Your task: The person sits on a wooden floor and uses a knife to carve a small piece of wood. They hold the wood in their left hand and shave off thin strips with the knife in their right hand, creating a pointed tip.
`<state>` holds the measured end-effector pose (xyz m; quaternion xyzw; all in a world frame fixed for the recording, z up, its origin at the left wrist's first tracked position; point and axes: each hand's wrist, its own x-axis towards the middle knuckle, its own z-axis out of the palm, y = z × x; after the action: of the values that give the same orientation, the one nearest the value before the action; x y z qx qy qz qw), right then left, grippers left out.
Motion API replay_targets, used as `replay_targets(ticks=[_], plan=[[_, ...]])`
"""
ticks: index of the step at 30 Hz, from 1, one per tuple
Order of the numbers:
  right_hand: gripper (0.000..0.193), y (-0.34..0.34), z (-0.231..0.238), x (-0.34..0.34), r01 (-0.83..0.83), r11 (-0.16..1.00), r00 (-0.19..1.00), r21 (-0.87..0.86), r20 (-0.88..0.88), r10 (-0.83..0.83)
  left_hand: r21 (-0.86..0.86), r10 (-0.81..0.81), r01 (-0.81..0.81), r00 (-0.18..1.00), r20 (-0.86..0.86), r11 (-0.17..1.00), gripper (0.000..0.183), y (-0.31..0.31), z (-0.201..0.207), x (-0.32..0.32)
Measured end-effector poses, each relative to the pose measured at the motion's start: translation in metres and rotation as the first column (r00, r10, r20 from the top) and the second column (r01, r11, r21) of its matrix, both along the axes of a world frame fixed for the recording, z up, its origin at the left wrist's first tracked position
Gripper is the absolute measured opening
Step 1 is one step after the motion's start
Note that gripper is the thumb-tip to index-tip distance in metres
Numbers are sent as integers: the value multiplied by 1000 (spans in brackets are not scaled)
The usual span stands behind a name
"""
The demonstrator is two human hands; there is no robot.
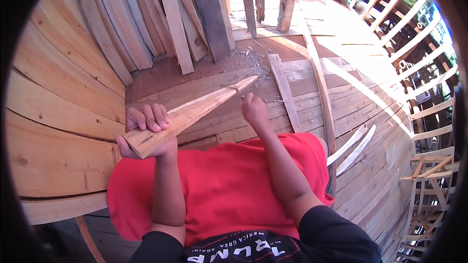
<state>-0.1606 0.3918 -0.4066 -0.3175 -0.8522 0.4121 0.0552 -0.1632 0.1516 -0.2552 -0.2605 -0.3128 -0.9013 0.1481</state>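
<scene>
My left hand (151, 122) is wrapped round the wide end of a long wooden wedge (187, 116), with the fingers over the top and the palm beneath. The wedge slants up to the right and narrows to a point, with a dark mark crossing it close to the tip. Just below that tip, my right hand (255, 109) is closed in a fist, apart from the wood. Something small and pale may stick out by its thumb, too small to name. Both forearms pass over red cloth (224, 180) on my lap.
Curved plank walling (63, 97) rises at the left, with several boards (173, 19) leaning beyond it. Wood shavings (251, 61) litter the plank floor (370, 175). A loose board (284, 90) and a long strip (317, 73) lie to the right, near two pale curved strips (357, 151).
</scene>
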Motion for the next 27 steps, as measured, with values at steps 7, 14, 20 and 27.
replay_targets(ticks=[7,14,20,27], plan=[[63,-29,27,6,-101,995,995,-21,14,102,57,38,-41,998,59,997,54,-4,-8,-6],[62,-40,49,18,-229,973,973,-8,33,229,57,57,-61,995,77,997,55,-20,-13,-13],[62,-12,20,7,-78,993,994,91,-67,84,41,6,-9,998,60,999,58,2,-4,-4],[62,-51,71,20,-233,972,972,11,-13,233,40,22,-24,999,37,999,58,-14,-6,-7]])
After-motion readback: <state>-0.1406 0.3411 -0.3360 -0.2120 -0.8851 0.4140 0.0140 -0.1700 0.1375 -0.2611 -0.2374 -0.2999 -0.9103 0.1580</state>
